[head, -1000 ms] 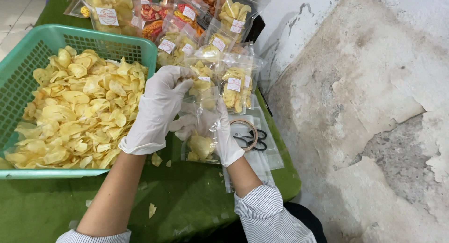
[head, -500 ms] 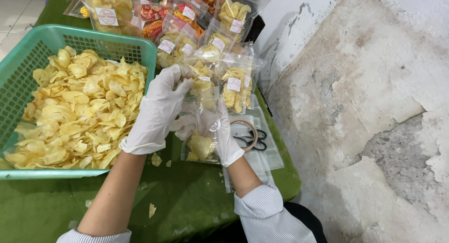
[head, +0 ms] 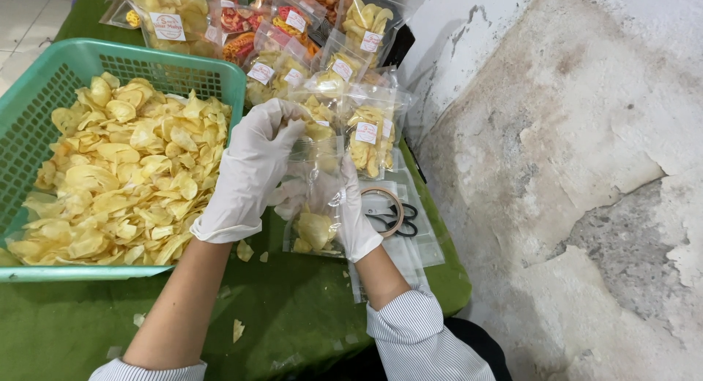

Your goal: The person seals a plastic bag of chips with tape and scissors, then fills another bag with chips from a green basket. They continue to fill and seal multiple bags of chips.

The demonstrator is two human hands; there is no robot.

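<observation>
Against the frame half a second ago, almost nothing has shifted: both gloved hands sit in the same place and the bag hangs between them as before.

Nearest, two forearms in striped cuffs rise from 6 o'clock over the green table (head: 293,315). The right hand (head: 351,212) cups the clear bag (head: 316,205) from its 3 o'clock side, palm against the film, its grip closed around the bag's edge. The bag stands with its long axis running 6 to 12 o'clock, mouth toward 12, a few yellow chips settled at its bottom. The left hand (head: 253,168) bends over the mouth from 9 o'clock, fingertips pressed together inside the opening. At 3 o'clock lie scissors (head: 399,218) and a tape ring (head: 388,205). At 9 o'clock the green basket (head: 44,88) holds loose chips. Farther, at 12 o'clock, filled packets (head: 366,135) cluster.
</observation>
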